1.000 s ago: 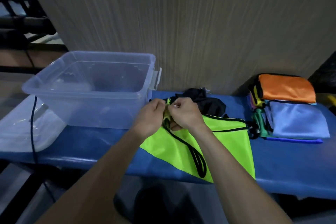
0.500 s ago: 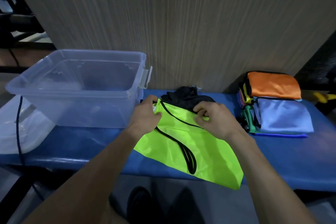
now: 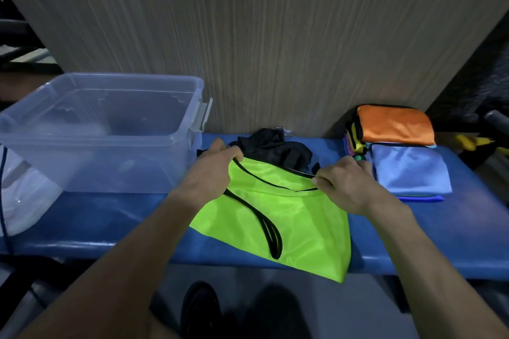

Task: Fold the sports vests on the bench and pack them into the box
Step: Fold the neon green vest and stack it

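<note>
The neon-green vest (image 3: 275,217) lies mid-bench, its near corner hanging over the blue bench (image 3: 115,223) edge. The left hand (image 3: 212,173) pinches its 11 o'clock corner, the right hand (image 3: 344,184) its 1 o'clock edge. Behind: a black vest (image 3: 278,148). The clear box (image 3: 110,129) sits at 10 o'clock, folded vests (image 3: 396,151) at 2 o'clock.

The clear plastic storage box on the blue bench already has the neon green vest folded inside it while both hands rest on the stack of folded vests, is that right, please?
Not quite: the head view shows the clear plastic storage box holding no vest. The neon green vest lies on the blue bench, and the left hand and right hand grip its top edge, not the stack.
</note>
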A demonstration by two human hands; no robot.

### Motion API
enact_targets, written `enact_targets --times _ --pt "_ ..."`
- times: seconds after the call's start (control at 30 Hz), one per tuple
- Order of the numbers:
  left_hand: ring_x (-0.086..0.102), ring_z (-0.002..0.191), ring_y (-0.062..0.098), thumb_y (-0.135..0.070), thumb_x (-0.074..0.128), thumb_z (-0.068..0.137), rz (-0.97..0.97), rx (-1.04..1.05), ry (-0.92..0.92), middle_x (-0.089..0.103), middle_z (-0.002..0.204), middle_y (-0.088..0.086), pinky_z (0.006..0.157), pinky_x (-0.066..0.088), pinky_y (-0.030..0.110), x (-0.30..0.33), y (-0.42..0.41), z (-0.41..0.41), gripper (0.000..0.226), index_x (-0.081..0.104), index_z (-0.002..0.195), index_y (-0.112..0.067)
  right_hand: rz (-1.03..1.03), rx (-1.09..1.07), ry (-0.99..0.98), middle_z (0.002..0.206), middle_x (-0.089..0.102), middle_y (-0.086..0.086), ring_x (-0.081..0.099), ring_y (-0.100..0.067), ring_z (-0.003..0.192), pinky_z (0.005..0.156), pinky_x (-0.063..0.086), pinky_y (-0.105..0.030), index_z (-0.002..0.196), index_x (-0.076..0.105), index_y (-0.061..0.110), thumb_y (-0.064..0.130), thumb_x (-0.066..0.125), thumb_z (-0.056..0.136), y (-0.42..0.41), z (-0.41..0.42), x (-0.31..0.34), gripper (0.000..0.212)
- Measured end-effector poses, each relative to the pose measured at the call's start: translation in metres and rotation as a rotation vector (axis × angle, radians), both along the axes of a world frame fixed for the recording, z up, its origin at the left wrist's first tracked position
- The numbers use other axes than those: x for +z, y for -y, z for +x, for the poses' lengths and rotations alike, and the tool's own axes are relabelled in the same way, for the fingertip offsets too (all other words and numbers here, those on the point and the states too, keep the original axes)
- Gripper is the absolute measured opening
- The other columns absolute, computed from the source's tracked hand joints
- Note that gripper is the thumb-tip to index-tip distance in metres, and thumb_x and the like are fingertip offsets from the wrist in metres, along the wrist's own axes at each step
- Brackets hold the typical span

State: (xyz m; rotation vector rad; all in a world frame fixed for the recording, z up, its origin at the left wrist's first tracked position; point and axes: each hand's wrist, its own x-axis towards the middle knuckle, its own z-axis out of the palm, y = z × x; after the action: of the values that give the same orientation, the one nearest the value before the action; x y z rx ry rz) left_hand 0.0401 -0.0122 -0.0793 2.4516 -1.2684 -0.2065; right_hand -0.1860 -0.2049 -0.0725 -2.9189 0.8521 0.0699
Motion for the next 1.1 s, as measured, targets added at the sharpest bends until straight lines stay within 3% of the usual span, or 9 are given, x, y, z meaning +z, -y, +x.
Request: enact_targets --times 0.13,0.2,0.3,0.43,0.57,0.8,0.87,0.93,1.1 --pt "0.044 0.074 0.017 0.013 0.043 0.089 0.029 0.025 0.006 0.038 0.113 0.001 0.059 0.043 0.036 0.0 0.002 -0.001 0.051 0.052 0.119 -0.027 0.01 0.008 -0.084 0.099 0.064 0.006 0.032 -0.02 0.114 0.109 0.019 -0.053 0.091 0.062 0.027 0.057 0.037 0.104 0.001 0.007 0.0 0.041" --pt "0.047 0.078 0.022 0.007 0.043 0.094 0.014 0.05 -0.024 0.04 0.115 0.003 0.063 0.044 0.037 0.001 0.002 0.0 0.037 0.053 0.115 -0.021 0.025 0.014 -0.079 0.097 0.064 0.005 0.03 -0.018 0.111 0.106 0.02 -0.049 0.095 0.067 0.029 0.061 0.043 0.1 0.002 0.009 0.0 0.04" --pt "0.052 0.086 0.023 -0.014 0.043 0.103 -0.026 0.064 -0.062 0.044 0.113 0.002 0.073 0.045 0.037 0.003 0.002 -0.001 0.01 0.052 0.107 -0.016 0.102 0.046 -0.008 0.094 0.065 0.004 0.027 -0.015 0.105 0.093 0.018 -0.04 0.086 0.062 0.036 0.062 0.054 0.095 0.006 0.008 0.003 0.028" --pt "0.051 0.09 0.018 -0.033 0.043 0.104 -0.045 0.061 -0.123 0.046 0.106 -0.002 0.076 0.042 0.036 0.003 0.002 0.001 0.018 0.05 0.096 -0.018 0.185 0.074 0.071 0.09 0.066 0.012 0.035 -0.015 0.106 0.093 0.022 -0.039 0.085 0.064 0.035 0.056 0.066 0.09 0.009 0.006 0.005 0.022" --pt "0.051 0.088 0.025 -0.03 0.043 0.107 -0.137 0.11 -0.058 0.052 0.094 0.006 0.074 0.038 0.038 0.0 0.006 0.006 0.028 0.049 0.091 -0.008 0.152 -0.004 0.219 0.077 0.065 0.014 0.058 -0.015 0.094 0.099 0.037 -0.043 0.079 0.063 0.03 0.05 0.068 0.092 0.014 0.007 0.0 0.024" --pt "0.045 0.07 0.024 -0.02 0.043 0.109 -0.137 0.188 0.091 0.05 0.081 0.01 0.057 0.026 0.035 -0.003 0.017 0.011 0.015 0.046 0.102 -0.007 -0.021 -0.147 0.139 0.093 0.071 0.001 0.062 -0.026 0.104 0.099 0.033 -0.043 0.089 0.063 0.028 0.044 0.059 0.097 0.009 0.023 -0.007 0.018" --pt "0.05 0.074 0.028 -0.011 0.044 0.106 -0.177 0.18 0.119 0.054 0.088 0.01 0.059 0.03 0.034 -0.008 0.02 0.018 0.005 0.048 0.103 -0.014 -0.081 -0.179 0.12 0.093 0.07 -0.004 0.061 -0.029 0.103 0.099 0.032 -0.044 0.089 0.061 0.028 0.039 0.058 0.096 0.002 0.03 -0.011 0.014" --pt "0.055 0.086 0.033 -0.003 0.043 0.102 -0.195 0.164 0.156 0.059 0.102 0.011 0.064 0.036 0.036 -0.008 0.022 0.023 0.02 0.054 0.111 -0.018 -0.159 -0.183 0.154 0.091 0.068 -0.005 0.06 -0.031 0.1 0.093 0.033 -0.043 0.094 0.061 0.026 0.026 0.058 0.094 -0.006 0.034 -0.016 0.003" --pt "0.058 0.109 0.04 0.013 0.042 0.093 0.006 0.167 0.21 0.054 0.126 0.017 0.082 0.048 0.047 -0.002 0.023 0.019 0.047 0.056 0.131 -0.011 -0.292 -0.191 0.308 0.097 0.066 -0.003 0.057 -0.033 0.094 0.081 0.042 -0.044 0.101 0.068 0.019 0.014 0.064 0.089 -0.021 0.026 -0.027 0.013"
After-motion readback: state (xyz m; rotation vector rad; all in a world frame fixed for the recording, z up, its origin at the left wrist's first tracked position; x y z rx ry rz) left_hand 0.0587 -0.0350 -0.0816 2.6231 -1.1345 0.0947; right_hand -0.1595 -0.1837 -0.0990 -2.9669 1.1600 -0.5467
